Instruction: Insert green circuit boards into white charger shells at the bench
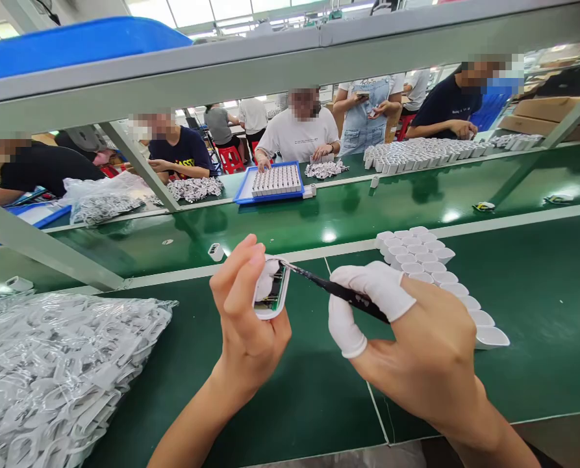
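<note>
My left hand [245, 312] is closed around a small white plastic housing [286, 292], its open side turned toward me. Inside it a green circuit board with dark parts and a white lump shows. In my right hand [411, 344], thumb and finger, both in white finger cots, pinch a pair of black tweezers [353, 296]. The tips of the tweezers reach the upper rim of the housing; whether they grip anything there I cannot tell. Beyond my right hand, rows of white plastic housings [430, 266] stand on the green bench [319, 403].
At the left lies a large clear bag of white plastic parts [65, 370]. A green conveyor belt [338, 221] runs behind the bench, carrying a few small pieces. Metal frame posts [138, 166] and a shelf [270, 65] cross in front. Co-workers sit opposite, near a blue tray [241, 195].
</note>
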`<state>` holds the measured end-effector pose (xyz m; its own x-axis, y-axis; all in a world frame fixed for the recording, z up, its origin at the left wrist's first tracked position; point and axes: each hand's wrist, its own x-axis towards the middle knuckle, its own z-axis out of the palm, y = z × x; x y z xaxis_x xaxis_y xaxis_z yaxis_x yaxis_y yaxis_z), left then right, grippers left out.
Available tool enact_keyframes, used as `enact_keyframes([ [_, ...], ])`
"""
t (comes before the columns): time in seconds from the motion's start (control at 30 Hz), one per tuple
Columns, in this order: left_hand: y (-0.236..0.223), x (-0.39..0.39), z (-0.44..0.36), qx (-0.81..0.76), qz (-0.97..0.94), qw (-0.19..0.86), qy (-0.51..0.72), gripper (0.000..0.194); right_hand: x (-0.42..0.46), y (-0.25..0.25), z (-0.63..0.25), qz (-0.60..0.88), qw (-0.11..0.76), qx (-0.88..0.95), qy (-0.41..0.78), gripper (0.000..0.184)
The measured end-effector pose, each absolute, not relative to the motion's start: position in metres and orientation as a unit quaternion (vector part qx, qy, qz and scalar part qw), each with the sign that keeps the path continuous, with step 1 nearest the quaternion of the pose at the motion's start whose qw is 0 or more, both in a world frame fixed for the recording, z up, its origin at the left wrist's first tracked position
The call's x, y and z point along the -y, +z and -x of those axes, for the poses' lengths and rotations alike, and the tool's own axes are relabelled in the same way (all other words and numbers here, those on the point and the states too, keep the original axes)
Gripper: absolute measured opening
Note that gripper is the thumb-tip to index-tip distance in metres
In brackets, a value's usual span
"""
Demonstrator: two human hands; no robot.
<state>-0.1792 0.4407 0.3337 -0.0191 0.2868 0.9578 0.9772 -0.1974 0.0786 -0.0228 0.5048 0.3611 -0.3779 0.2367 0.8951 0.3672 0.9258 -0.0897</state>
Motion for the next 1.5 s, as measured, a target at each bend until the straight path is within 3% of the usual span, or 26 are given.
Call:
enact_keyframes([
  [0.23, 0.3322, -0.4404, 0.1796, 0.519, 0.610, 0.349, -0.486, 0.082, -0.5057, 0.3609, 0.0231, 0.174, 0.541, 0.822, -0.049, 0.013],
  [0.6, 0.3327, -0.4418, 0.1795, 0.519, 0.608, 0.358, -0.482, 0.071, -0.5016, 0.3642, 0.0191, 0.180, 0.515, 0.838, 0.010, 0.013],
  [0.87, 0.3343, -0.4387, 0.1799, 0.519, 0.612, 0.356, -0.479, 0.079, -0.5043, 0.3639, 0.0171, 0.179, 0.524, 0.833, -0.013, 0.012],
  [1.5, 0.3314, -0.4375, 0.1766, 0.532, 0.613, 0.360, -0.461, 0.065, -0.5055, 0.3621, 0.0209, 0.185, 0.525, 0.830, -0.022, 0.014],
])
